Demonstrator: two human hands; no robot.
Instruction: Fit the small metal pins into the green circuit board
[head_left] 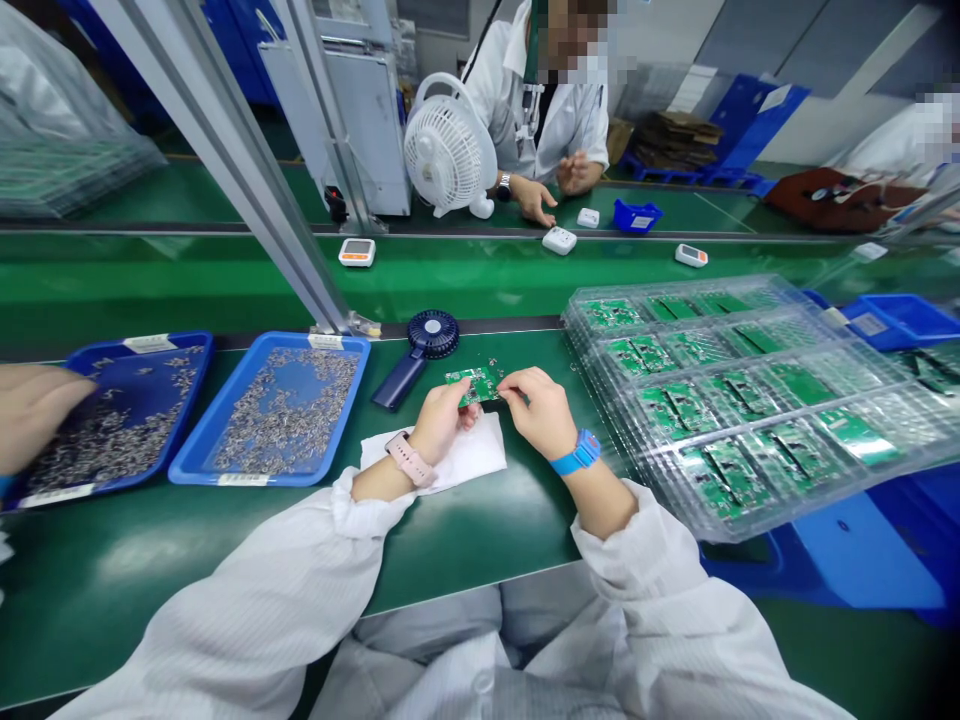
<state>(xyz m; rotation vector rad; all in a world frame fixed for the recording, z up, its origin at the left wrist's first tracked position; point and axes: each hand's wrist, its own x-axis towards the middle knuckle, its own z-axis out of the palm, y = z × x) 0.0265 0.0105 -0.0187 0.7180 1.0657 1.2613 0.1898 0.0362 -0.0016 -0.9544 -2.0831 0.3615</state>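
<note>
A green circuit board [484, 384] is in my left hand [441, 420], its thumb on top and fingers curled beneath. My right hand [541, 408] is closed in a pinch at the board's right edge; whatever sits between its fingertips is too small to make out. Below the board a folded white cloth [480, 447] lies on the green bench. A few tiny metal parts [493, 363] are scattered just behind the board. To the left of it rests a dark blue handheld fan [420, 358].
Two blue trays [345, 420] [196, 400] of small metal parts stand on the left, another person's hand [37, 415] over the farther one. Stacked clear plastic trays [750, 400] with circuit boards fill the right. A metal post [240, 150] rises at the bench's back. A co-worker sits opposite.
</note>
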